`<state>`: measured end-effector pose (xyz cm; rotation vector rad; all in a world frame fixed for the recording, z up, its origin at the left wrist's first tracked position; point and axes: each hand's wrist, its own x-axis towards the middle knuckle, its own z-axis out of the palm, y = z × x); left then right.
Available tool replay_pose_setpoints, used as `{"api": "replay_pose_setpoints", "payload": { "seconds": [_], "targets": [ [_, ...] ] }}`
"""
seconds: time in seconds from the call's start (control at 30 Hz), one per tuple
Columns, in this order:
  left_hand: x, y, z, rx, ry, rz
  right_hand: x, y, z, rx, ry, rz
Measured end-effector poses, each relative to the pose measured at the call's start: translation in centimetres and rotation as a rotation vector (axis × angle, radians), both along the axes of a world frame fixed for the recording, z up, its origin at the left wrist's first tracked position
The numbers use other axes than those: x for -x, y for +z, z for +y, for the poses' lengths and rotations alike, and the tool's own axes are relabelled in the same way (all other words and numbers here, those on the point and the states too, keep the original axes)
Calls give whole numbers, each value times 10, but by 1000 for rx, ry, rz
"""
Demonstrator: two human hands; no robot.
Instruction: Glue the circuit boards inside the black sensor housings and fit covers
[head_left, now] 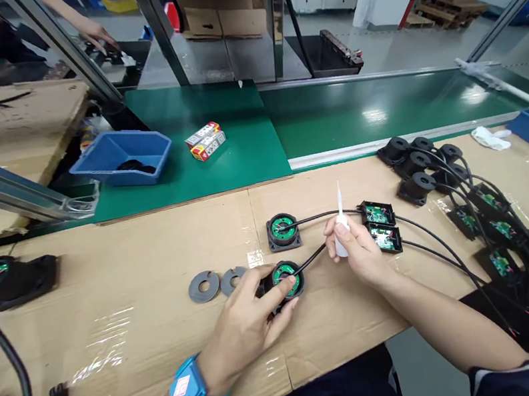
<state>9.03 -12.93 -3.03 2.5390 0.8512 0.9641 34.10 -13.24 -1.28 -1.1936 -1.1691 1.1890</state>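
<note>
The left hand (pixel 245 323) lay over the near edge of a round black plastic housing (pixel 288 280) with a green circuit board inside. Its thumb and fingers were closed on the rim, seemingly to pin the part flat on the brown cardboard bench cover (pixel 123 296) with the board facing up. The right hand (pixel 360 251) was wrapped around a small white plastic tube (pixel 341 222), just right of that housing. The tube's thin nozzle pointed upward, probably to keep its tip off the parts. A second matching housing (pixel 283 230) sat just behind the held one. Black cables (pixel 328 215) ran from both housings to two small open black boxes with green boards (pixel 381 226), laid side by side near the right hand. Two flat grey notched discs (pixel 204 286) lay just left of the held housing, within easy reach of the left fingers. More cabled units were heaped in a tangled pile (pixel 451 194) at the right. A blue wrist strap (pixel 192 389) circled the left wrist. Beyond the bench ran a green conveyor belt (pixel 382 111), and a blue plastic tray (pixel 120 158) stood on a green mat. A co-worker's hand (pixel 97 33) worked well apart, at the far left.
</note>
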Motion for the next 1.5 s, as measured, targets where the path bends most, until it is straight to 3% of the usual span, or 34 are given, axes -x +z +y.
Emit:
{"api": "replay_pose_setpoints", "payload": {
  "seconds": [0.23,0.37,0.53,0.67,0.8,1.0,1.17,1.33,1.5],
  "targets": [
    [-14,9,6,22,44,82,1,-3,-12,37,73,49],
    [-13,10,3,131,28,25,-3,-1,-16,31,65,86],
    [2,18,-7,196,-57,-42,-11,10,-22,14,-21,154],
    [10,27,-9,183,-181,104,-13,18,-42,44,-130,241],
    [10,35,-10,237,-308,190,-8,12,-58,78,-225,316],
    [10,36,-15,163,-298,154,-6,-3,-39,119,-252,384],
    [13,31,-20,145,-255,96,-6,3,-44,99,-297,383],
    [14,30,-21,161,-266,3,5,12,-71,-25,-394,214],
    [15,30,-22,117,-276,39,15,13,-88,-254,-299,44]
  ]
}}
